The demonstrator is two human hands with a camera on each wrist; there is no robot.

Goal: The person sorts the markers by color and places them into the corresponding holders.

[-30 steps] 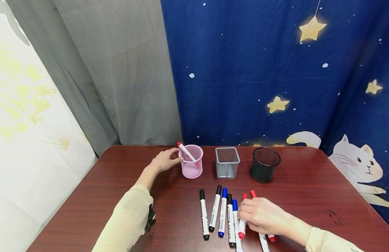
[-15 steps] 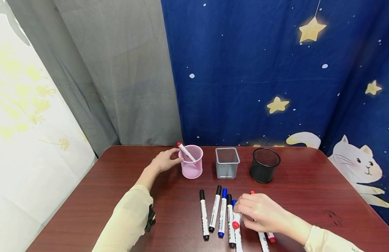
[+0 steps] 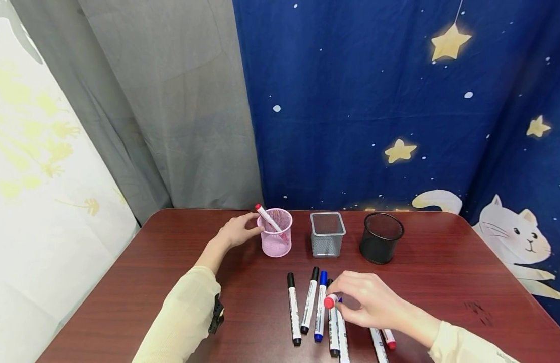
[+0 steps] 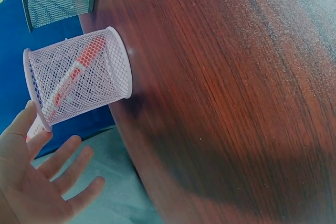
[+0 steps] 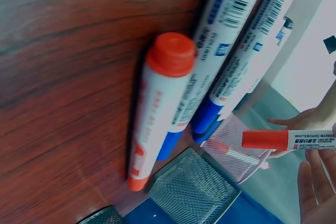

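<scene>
My left hand (image 3: 236, 231) touches the near-left rim of the pink mesh pen holder (image 3: 276, 246) with thumb and forefinger. Its other fingers spread loosely in the left wrist view. A red-capped marker (image 3: 270, 220) leans inside that holder. My right hand (image 3: 368, 300) pinches a red whiteboard marker (image 5: 289, 139), raised over the row; in the head view only its red end shows. Beneath and beside the right hand lie black markers (image 3: 294, 308), blue markers (image 3: 321, 306), and another red marker (image 5: 160, 108). The right hand partly covers some of them.
A grey square mesh holder (image 3: 327, 244) and a black round mesh holder (image 3: 380, 247) stand right of the pink one, near the back edge of the brown table (image 3: 171, 257). Grey and blue curtains (image 3: 361, 101) hang behind.
My right hand has lifted the red marker from among the others and moved left and slightly away from me, turning the marker. The left hand and pink holder have stayed put.
</scene>
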